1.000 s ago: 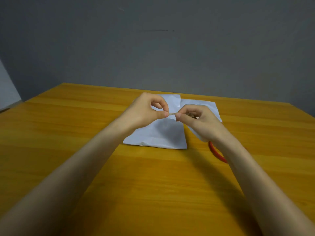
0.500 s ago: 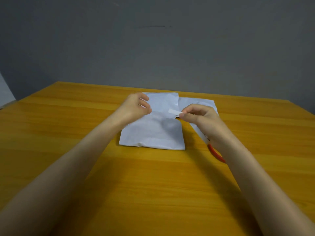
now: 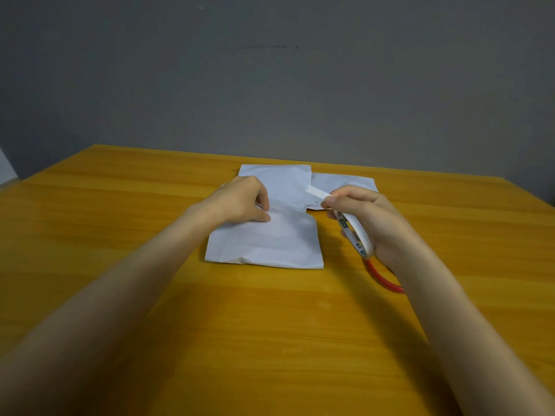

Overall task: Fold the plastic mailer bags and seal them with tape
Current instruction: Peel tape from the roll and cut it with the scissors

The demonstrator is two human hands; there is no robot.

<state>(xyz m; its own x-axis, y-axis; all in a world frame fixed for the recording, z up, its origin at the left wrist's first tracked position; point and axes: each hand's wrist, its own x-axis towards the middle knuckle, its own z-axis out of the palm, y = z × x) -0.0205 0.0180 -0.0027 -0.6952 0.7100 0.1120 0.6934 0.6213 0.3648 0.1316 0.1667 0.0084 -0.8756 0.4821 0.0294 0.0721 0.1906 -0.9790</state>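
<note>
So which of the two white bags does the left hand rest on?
The nearer bag, under the left hand; the other bag lies farther right, untouched by it.
</note>
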